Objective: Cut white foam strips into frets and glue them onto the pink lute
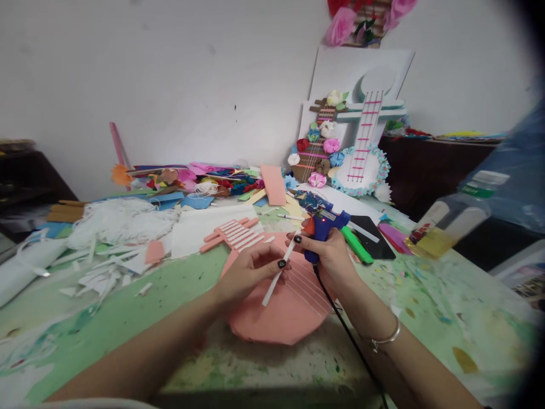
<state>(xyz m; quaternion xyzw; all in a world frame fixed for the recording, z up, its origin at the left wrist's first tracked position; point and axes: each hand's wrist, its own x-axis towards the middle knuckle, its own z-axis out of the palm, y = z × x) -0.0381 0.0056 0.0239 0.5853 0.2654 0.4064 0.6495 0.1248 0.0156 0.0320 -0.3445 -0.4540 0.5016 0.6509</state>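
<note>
My left hand [251,271] pinches a thin white strip [279,270] that slants up toward the nozzle of a blue glue gun [324,226]. My right hand [330,255] grips the gun's handle, and its black cord [344,329] trails down along my forearm. Both hands hover over a pink foam guitar shape [281,312] lying flat on the table, with white strings across its round body and white strips on its neck [235,234].
A paint-stained green table [128,307] carries white scraps and string [119,221] at left, coloured paper clutter [204,184] at the back, and a green marker [356,245]. Finished paper guitars [361,153] lean on the wall. A plastic bottle [451,218] lies at right.
</note>
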